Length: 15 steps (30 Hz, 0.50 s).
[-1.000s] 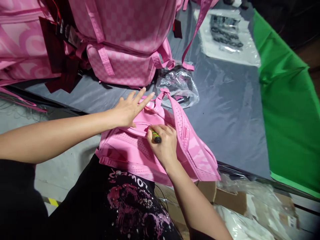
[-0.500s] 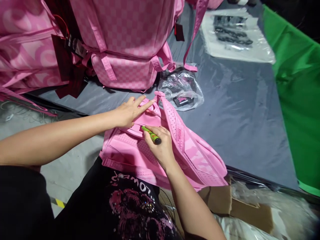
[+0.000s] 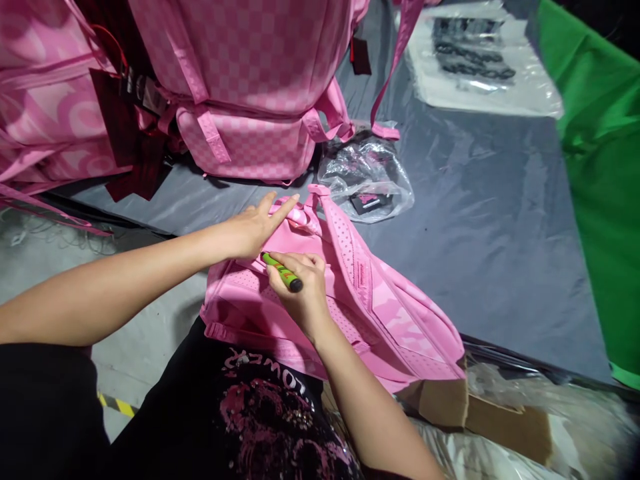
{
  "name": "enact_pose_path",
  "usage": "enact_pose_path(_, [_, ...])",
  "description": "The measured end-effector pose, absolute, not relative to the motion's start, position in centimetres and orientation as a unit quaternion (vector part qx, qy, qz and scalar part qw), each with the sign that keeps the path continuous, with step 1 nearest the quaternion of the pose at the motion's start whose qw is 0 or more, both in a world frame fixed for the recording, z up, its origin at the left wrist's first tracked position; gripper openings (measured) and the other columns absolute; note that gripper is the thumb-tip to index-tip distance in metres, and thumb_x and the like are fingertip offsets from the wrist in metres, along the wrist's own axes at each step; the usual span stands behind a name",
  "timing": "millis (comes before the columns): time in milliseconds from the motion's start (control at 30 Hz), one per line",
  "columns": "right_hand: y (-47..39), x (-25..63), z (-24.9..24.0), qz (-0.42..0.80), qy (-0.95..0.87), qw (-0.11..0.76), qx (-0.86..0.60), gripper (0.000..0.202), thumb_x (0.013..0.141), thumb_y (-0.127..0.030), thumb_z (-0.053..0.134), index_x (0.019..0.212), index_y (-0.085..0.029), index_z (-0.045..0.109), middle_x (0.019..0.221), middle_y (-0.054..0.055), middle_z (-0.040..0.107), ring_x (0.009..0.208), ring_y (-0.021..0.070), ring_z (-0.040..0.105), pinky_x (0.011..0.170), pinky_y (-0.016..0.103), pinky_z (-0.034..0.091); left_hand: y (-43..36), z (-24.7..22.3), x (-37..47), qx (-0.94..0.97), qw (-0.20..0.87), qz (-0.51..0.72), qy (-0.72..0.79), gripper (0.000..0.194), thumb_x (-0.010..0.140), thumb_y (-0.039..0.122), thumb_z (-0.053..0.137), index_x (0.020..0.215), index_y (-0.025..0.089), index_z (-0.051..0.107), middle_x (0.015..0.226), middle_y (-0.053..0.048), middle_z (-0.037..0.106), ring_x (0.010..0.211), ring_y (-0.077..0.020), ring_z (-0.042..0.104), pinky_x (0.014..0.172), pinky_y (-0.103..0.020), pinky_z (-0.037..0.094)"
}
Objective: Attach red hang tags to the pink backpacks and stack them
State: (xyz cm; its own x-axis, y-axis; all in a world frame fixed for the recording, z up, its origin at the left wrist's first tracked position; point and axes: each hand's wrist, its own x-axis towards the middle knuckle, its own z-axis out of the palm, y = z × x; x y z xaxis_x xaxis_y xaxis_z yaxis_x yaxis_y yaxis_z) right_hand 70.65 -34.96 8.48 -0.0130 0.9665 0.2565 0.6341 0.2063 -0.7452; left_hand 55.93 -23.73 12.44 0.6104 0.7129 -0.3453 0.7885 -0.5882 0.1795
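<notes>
A pink backpack (image 3: 395, 313) lies on its front at the table's near edge, with its perforated straps and back panel facing up. My left hand (image 3: 253, 229) rests on its upper part, fingers spread, near the top handle loop. In my right hand (image 3: 305, 280) is a stubby green marker (image 3: 283, 270) with black ends and orange lettering. Its far end is at the back panel, close to my left thumb. Whether that tip touches the fabric, I cannot tell.
A large checkered pink backpack (image 3: 245, 67) stands behind, with another pink bag (image 3: 45, 87) on the left. A clear plastic bag (image 3: 370, 183) with a dark tag lies beyond my hands. White plastic packaging (image 3: 485, 67) lies at the back right. Cardboard (image 3: 507, 427) sits below the table edge.
My right hand has moved left across the back panel, bringing the marker closer to my left hand. My left hand has slid slightly left, and its fingers remain spread.
</notes>
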Motion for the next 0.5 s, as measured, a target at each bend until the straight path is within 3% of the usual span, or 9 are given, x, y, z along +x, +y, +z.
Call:
enact_pose_path(133, [-35.1, 71.2, 8.7, 0.218, -0.695, 0.359, -0.584, 0.018, 0.087, -0.027, 0.066, 0.103, -0.023, 0.073, 0.095, 0.001, 0.077, 0.09, 0.0185, 0.069, 0.102, 0.043, 0.033, -23.6, 12.4, 55.7, 0.883, 0.17, -0.132, 0.417, 0.124, 0.071, 0.01, 0.069, 0.153, 0.033, -0.022, 0.161, -0.024, -0.002, 0.124, -0.0351, 0.053, 0.091, -0.038, 0.048])
enact_pose_path(333, [-35.8, 72.7, 8.7, 0.19, -0.692, 0.348, -0.604, 0.018, 0.087, -0.027, 0.065, 0.103, -0.022, 0.073, 0.093, 0.003, 0.076, 0.088, 0.0195, 0.068, 0.096, 0.041, 0.038, -23.3, 12.3, 55.3, 0.89, 0.191, -0.113, 0.398, 0.118, 0.074, 0.005, 0.06, 0.152, 0.034, -0.022, 0.162, -0.022, -0.002, 0.126, -0.0314, 0.051, 0.097, -0.04, 0.045])
enact_pose_path(500, [-35.8, 72.9, 9.1, 0.168, -0.7, 0.32, -0.616, 0.018, 0.086, -0.024, 0.064, 0.101, -0.02, 0.073, 0.087, 0.003, 0.075, 0.086, 0.0201, 0.068, 0.094, 0.039, 0.04, -23.1, 12.0, 55.1, 0.898, 0.203, -0.086, 0.381, 0.111, 0.077, 0.006, 0.058, 0.154, 0.031, -0.018, 0.161, -0.024, 0.0, 0.132, -0.0338, 0.047, 0.099, -0.042, 0.045])
